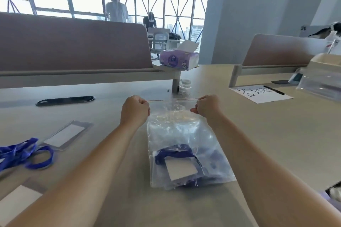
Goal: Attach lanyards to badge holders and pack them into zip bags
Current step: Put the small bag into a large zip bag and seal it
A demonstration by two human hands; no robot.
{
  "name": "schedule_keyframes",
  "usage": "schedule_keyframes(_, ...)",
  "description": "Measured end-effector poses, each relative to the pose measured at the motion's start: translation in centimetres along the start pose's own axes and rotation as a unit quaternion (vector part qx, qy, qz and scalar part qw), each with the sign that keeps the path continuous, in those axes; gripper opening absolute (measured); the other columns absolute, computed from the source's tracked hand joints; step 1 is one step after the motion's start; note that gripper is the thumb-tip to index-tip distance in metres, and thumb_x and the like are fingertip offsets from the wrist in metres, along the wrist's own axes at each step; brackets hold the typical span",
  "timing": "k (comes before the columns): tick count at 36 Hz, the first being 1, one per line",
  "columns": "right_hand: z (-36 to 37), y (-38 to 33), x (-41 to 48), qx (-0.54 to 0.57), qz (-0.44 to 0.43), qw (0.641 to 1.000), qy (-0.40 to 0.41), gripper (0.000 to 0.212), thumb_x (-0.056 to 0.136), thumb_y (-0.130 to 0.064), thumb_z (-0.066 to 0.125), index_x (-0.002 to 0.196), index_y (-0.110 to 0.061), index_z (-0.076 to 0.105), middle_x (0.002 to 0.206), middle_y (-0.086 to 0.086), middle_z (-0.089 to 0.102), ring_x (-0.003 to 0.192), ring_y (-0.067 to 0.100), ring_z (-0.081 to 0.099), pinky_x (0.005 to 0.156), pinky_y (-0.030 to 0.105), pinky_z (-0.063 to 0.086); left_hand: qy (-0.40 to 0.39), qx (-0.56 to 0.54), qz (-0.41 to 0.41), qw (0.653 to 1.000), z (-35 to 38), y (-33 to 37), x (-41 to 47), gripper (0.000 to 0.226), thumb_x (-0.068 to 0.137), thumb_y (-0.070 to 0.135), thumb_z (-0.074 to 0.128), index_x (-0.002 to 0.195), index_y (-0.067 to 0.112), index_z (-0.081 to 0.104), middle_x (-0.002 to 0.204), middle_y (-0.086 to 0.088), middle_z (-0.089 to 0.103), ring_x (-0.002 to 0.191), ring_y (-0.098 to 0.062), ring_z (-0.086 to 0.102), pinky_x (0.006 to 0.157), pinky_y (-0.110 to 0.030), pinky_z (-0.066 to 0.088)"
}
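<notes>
A clear zip bag (177, 131) lies on the table in front of me, its zip edge stretched taut at the far end. My left hand (134, 110) pinches the left corner of that edge and my right hand (207, 107) pinches the right corner. Inside the bag, near its bottom, sits a badge holder with a white card (181, 170) and a bundled blue lanyard (173, 151). On the left of the table lie loose blue lanyards (22, 153), an unpacked badge holder (65, 134) and another badge holder (16, 202) at the near left edge.
A desk divider (73, 46) runs across the back, with a tissue pack (179, 58) on a small shelf and a small jar (185, 84) beside the post. A black cable slot (65, 100) lies at left. Paper with writing and a pen (260, 93), plus boxes, stand at right.
</notes>
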State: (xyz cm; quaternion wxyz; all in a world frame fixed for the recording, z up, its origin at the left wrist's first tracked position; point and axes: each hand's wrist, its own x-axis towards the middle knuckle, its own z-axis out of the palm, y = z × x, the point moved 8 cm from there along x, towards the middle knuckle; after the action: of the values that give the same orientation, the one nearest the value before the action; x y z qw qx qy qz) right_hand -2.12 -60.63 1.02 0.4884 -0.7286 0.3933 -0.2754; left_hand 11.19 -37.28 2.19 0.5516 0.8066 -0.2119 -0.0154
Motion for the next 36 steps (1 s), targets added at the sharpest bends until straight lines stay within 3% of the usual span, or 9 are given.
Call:
schedule_keyframes(2,0.4,0.2,0.2,-0.215,-0.068,0.974,0.003,0.042,0.104,-0.045,0.039,0.077,-0.021,0.06,0.083,-0.006,0.056,0.106,0.017,0.064,0.075,0.023,0.04,-0.012,0.014,-0.007,1.0,0.5,-0.6,0.1,0.024,0.088,0.009,0.052,0.07,0.004,0.067,0.072,-0.014,0.073,0.075,-0.032,0.071,0.075,-0.041,0.056)
schedule_keyframes(4,0.5,1.1,-0.2,-0.027,0.023,0.999,-0.021,0.035,0.102,-0.028,0.05,0.068,-0.019,0.049,0.088,0.001,0.058,0.097,0.02,0.065,0.08,0.027,0.051,-0.025,0.033,-0.014,0.999,1.0,-1.3,0.2,0.021,0.08,0.012,0.052,0.07,-0.001,0.066,0.069,-0.017,0.07,0.066,-0.034,0.064,0.067,-0.036,0.053)
schedule_keyframes(6,0.7,1.8,0.8,0.004,0.016,1.0,-0.016,0.018,0.092,-0.008,0.058,0.075,-0.015,0.055,0.094,0.012,0.062,0.088,0.024,0.065,0.084,0.036,0.059,-0.045,0.046,-0.021,0.998,1.6,-1.9,0.3,0.017,0.074,0.019,0.053,0.073,0.008,0.065,0.069,-0.015,0.066,0.064,-0.028,0.058,0.069,-0.031,0.047)
schedule_keyframes(9,1.0,2.2,1.2,-0.025,0.013,0.999,-0.015,0.008,0.08,-0.007,0.065,0.08,0.001,0.063,0.082,0.016,0.062,0.09,0.037,0.071,0.084,0.049,0.059,-0.075,0.06,-0.031,0.995,2.3,-2.6,0.5,0.043,0.084,0.021,0.058,0.125,0.009,0.065,0.117,-0.011,0.069,0.099,-0.031,0.069,0.097,-0.039,0.052)
schedule_keyframes(14,0.4,-0.1,-1.0,-0.099,-0.041,0.994,-0.023,0.049,0.082,-0.019,0.069,0.122,0.008,0.057,0.105,0.021,0.069,0.096,0.036,0.07,0.089,0.051,0.056,-0.067,0.094,0.005,0.993,1.8,-1.2,-0.4,0.055,0.093,0.022,0.06,0.144,0.007,0.047,0.147,-0.012,0.052,0.127,-0.03,0.056,0.104,-0.036,0.044)
schedule_keyframes(21,0.1,-5.4,-6.0,-0.144,-0.144,0.978,-0.037,0.027,0.087,-0.02,0.066,0.102,0.002,0.066,0.095,0.021,0.071,0.086,0.039,0.067,0.082,0.048,0.055,-0.08,0.056,0.064,0.993,-0.9,1.7,-3.0,0.033,0.094,0.026,0.061,0.126,0.015,0.061,0.125,-0.003,0.064,0.105,-0.021,0.063,0.087,-0.031,0.048)
schedule_keyframes(26,2.9,-9.1,-11.6,-0.16,-0.213,0.96,-0.081,0.032,0.089,-0.028,0.065,0.116,-0.011,0.067,0.108,0.007,0.071,0.092,0.026,0.067,0.09,0.043,0.055,-0.119,0.052,0.107,0.986,-5.1,2.8,-5.9,0.011,0.096,0.028,0.06,0.103,0.023,0.067,0.104,0.007,0.069,0.094,-0.017,0.066,0.086,-0.035,0.054)
schedule_keyframes(31,8.0,-11.7,-16.5,-0.165,-0.252,0.946,-0.122,0.022,0.087,-0.032,0.065,0.106,-0.02,0.067,0.102,-0.001,0.07,0.087,0.021,0.067,0.086,0.042,0.056,-0.125,0.065,0.105,0.984,-11.7,1.1,-8.0,0.012,0.095,0.031,0.058,0.09,0.028,0.069,0.088,0.006,0.073,0.087,-0.019,0.069,0.087,-0.049,0.057)
schedule_keyframes(36,14.7,-13.6,-21.0,-0.208,-0.3,0.916,-0.168,0.026,0.093,-0.035,0.061,0.114,-0.021,0.065,0.108,-0.005,0.066,0.086,0.018,0.061,0.073,0.027,0.044,-0.078,0.101,0.094,0.987,-18.8,-1.5,-9.2,0.014,0.098,0.033,0.056,0.095,0.027,0.069,0.091,0.01,0.073,0.088,-0.014,0.069,0.083,-0.038,0.057)
